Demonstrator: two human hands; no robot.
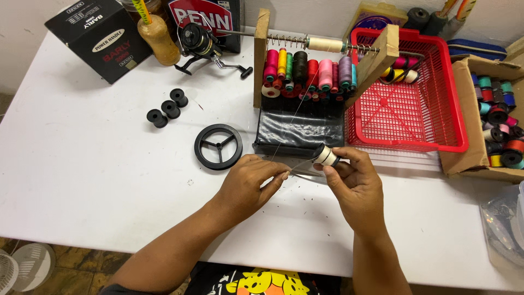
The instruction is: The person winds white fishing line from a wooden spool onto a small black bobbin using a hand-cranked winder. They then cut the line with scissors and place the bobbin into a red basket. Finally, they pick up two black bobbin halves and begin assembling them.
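Right hand (pixel 356 183): fingers closed around white spool (pixel 327 156), frame centre.
Left hand (pixel 248 186): fingertips pinching thread (pixel 299 163) beside spool.

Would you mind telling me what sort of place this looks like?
Probably a small home workshop for winding thread: a wooden rack of coloured thread spools, a black fishing reel, and a cardboard box of spools on a white table.
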